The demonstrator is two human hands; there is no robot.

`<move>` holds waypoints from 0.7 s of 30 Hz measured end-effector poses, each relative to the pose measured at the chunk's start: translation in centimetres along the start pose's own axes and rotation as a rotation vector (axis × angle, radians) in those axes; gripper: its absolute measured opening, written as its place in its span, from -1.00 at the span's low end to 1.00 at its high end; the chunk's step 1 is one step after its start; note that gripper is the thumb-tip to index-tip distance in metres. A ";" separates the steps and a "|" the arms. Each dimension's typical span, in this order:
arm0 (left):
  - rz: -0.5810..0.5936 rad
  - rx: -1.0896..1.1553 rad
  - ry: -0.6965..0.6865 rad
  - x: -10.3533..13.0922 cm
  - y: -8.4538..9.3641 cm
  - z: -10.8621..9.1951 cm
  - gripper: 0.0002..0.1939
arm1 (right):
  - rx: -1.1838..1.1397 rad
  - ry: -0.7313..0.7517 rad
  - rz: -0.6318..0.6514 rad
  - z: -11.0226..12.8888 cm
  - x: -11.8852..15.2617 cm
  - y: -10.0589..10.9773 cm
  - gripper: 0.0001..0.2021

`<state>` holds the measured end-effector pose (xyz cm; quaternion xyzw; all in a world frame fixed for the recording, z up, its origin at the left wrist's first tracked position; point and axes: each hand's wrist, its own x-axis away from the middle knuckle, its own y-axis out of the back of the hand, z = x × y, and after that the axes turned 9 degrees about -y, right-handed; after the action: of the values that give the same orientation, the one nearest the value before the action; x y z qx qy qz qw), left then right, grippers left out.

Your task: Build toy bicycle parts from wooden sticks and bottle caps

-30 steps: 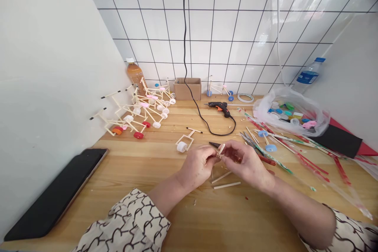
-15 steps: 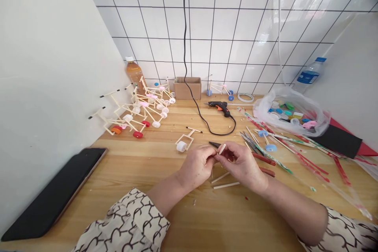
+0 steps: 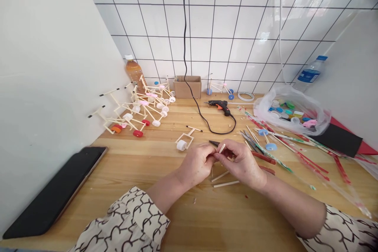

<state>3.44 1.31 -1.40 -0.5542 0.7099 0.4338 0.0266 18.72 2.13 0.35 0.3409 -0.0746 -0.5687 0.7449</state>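
My left hand [image 3: 197, 165] and my right hand [image 3: 242, 164] meet at the middle of the table, fingertips pinched together. Between them a short pale wooden stick [image 3: 222, 148] pokes up, held by both; its lower end is hidden by my fingers. Under my hands lie more loose wooden sticks [image 3: 226, 184]. Pliers with red handles [image 3: 264, 158] are partly covered by my right hand. Just beyond my left hand stands a small stick frame with a white bottle-cap wheel [image 3: 181, 145].
Several stick models with cap wheels [image 3: 143, 103] crowd the left back. A glue gun [image 3: 219, 104] lies behind my hands, its cable running up the wall. Scissors [image 3: 252, 141], plastic wrappers [image 3: 313, 161] and a bag of bottle caps [image 3: 262, 106] are on the right. A black phone-like slab [image 3: 53, 193] lies at left.
My hands keep the same pinch on the stick and have hardly moved. The whole view has shifted very slightly; nothing on the table has changed place.
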 end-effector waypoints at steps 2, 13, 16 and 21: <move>0.002 -0.007 0.013 0.0 0.0 0.0 -0.81 | 0.006 -0.015 0.022 0.1 0.0 0.1 -0.83; -0.065 0.109 0.105 -0.3 -0.1 -0.3 -0.84 | 0.032 -0.038 0.028 0.1 -0.1 0.2 -0.83; -0.066 0.219 0.144 -0.4 -0.1 -0.3 -0.87 | 0.025 -0.049 0.023 0.0 0.0 0.2 -0.83; -0.052 0.314 0.162 -0.5 -0.1 -0.4 -0.90 | -0.050 -0.105 0.018 -0.5 0.0 0.3 -0.86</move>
<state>3.87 1.40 -0.91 -0.5947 0.7540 0.2707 0.0666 19.20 2.35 0.11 0.2910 -0.1024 -0.5809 0.7532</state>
